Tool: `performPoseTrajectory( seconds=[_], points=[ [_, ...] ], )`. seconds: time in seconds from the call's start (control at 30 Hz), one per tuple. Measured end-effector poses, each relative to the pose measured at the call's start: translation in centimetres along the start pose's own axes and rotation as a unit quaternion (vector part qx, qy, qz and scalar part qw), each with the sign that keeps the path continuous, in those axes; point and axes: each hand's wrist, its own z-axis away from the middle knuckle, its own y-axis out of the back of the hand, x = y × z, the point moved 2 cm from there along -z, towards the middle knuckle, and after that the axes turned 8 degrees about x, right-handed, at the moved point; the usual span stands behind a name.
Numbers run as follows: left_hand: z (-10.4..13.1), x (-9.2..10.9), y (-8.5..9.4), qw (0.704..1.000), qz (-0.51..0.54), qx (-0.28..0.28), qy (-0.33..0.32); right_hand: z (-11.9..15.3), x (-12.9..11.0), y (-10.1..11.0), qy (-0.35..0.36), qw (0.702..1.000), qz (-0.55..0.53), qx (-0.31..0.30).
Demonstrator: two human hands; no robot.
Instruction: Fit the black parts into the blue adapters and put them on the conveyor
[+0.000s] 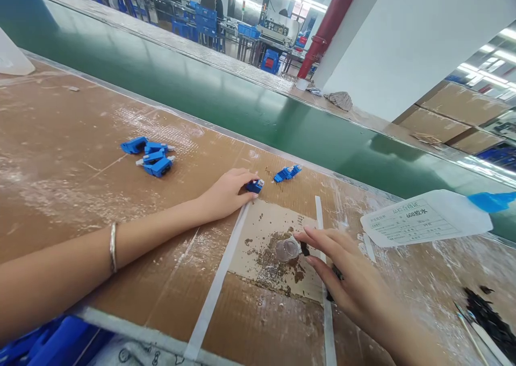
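Note:
My left hand [236, 187] rests on the bench, closed on a small blue plastic part [253, 185] with a pale end between thumb and fingers. Thumb and fingertips of my right hand [342, 261] pinch a small black piece [305, 248], right beside a small clear cup [287, 250]. That cup stands on a stained cardboard sheet [274, 221] spotted with dark wet marks. Beyond my left hand lie more blue parts [287, 173], close together. A further group of blue parts [155, 156] sits off to the left.
A translucent bottle [427, 218] with a blue tip and a label lies at the right. Black pieces [489, 320] are heaped at the lower right beside thin tools. White tape strips [220, 280] flank the sheet. A green conveyor belt [226, 102] runs behind the bench.

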Motion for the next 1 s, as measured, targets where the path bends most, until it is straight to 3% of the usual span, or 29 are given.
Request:
performPoseTrajectory(
  seconds=[0.6, 0.7, 0.77, 0.83, 0.9, 0.97, 1.0],
  points=[
    [0.5, 0.4, -0.3, 0.998, -0.047, -0.005, -0.042, 0.0, 0.2, -0.9, 0.012, 0.998, 0.032, -0.044],
    [0.6, 1.3, 0.1, 1.0, 0.022, 0.009, -0.005, -0.1, -0.1, -0.4, -0.022, 1.0, -0.006, -0.01],
    [1.2, 2.5, 0.3, 0.988, 0.14, 0.001, 0.063, -0.1, -0.4, 0.0, -0.075, 0.995, -0.067, 0.024],
    [2.3, 4.1, 0.1, 0.935, 0.318, -0.05, 0.153, 0.1, -0.7, 0.4, -0.147, 0.975, -0.153, 0.064],
    [3.8, 5.7, -0.5, 0.84, 0.482, -0.119, 0.217, 0.3, -1.0, 0.6, -0.213, 0.94, -0.246, 0.105],
    [5.2, 7.1, -1.1, 0.755, 0.582, -0.166, 0.254, 0.4, -1.3, 0.6, -0.249, 0.902, -0.326, 0.135],
    [5.8, 7.5, -1.4, 0.727, 0.607, -0.178, 0.267, 0.4, -1.4, 0.5, -0.258, 0.887, -0.354, 0.143]
  ],
)
